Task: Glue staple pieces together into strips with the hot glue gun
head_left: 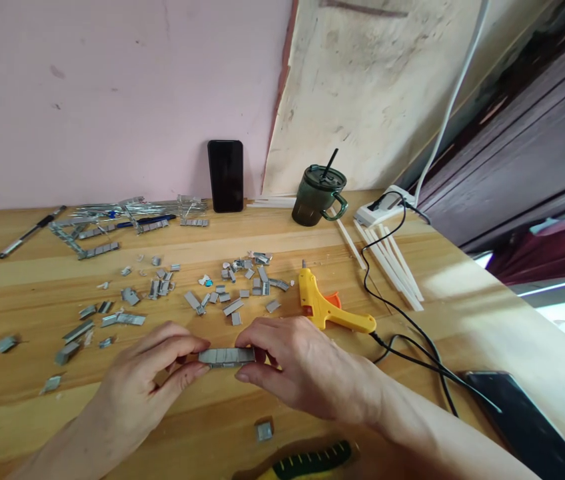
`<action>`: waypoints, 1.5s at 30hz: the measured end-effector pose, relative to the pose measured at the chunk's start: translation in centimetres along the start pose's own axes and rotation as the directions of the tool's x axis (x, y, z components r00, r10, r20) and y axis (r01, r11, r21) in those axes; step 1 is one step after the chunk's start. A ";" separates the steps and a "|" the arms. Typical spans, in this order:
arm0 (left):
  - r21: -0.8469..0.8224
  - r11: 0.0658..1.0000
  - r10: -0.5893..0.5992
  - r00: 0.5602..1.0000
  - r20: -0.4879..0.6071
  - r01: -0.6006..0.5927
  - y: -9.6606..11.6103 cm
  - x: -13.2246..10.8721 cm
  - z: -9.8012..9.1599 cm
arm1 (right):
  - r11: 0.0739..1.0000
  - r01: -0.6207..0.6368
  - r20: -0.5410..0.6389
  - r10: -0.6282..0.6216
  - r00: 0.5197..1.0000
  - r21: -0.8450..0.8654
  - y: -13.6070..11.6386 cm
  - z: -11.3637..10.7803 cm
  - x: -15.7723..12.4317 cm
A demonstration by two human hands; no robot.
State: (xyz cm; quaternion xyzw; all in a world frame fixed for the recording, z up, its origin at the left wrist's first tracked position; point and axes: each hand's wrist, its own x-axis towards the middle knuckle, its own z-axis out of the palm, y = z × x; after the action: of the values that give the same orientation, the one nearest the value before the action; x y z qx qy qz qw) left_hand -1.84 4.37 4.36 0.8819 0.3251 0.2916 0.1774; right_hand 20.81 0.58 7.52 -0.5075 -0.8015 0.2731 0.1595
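Note:
A short grey segmented strip (226,356), made of flat pieces side by side, is held level just over the wooden table. My left hand (145,383) pinches its left end between thumb and fingers. At the right end, my right hand (295,367) grips it the same way; those fingertips partly cover it. Beyond the hands lie several loose small grey pieces (233,307), some joined in short rows. A yellow glue gun (330,310) with an orange trigger rests to the right of my right hand. One small grey block (264,431) sits nearer me.
A black phone (226,176) leans on the wall beside a lidded green mug (318,195). White glue sticks (392,263) lie near a power strip (385,205). Black cable (412,320) crosses the right side toward another phone (522,413). A green-yellow handle (312,460) lies in front; thin wires (147,209) lie at back left.

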 end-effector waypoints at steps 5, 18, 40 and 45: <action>0.021 1.000 0.015 1.000 -0.010 -0.015 0.0 0.1 0.1 | 1.000 -0.002 -0.036 0.001 0.999 -0.014 0.3 0.5 0.0; 0.013 1.000 0.003 1.000 -0.006 -0.003 0.0 0.0 -0.2 | 0.999 -0.005 -0.054 0.007 0.999 0.037 0.3 0.6 0.2; 0.050 0.998 0.028 0.996 -0.083 -0.024 0.1 0.4 0.3 | 0.995 0.015 -0.077 -0.007 0.997 0.102 0.3 -0.5 -0.1; -0.070 0.993 -0.098 0.995 -0.025 0.096 -0.3 -0.4 0.6 | 0.992 0.023 -0.192 0.001 0.981 0.125 0.4 -1.1 -0.4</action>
State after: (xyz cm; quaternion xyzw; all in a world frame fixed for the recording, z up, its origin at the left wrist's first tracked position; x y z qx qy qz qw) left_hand -1.82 4.25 3.58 0.8542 0.3600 0.3060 0.2171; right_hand 21.90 0.70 8.17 -0.5159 -0.7663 0.2724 0.2692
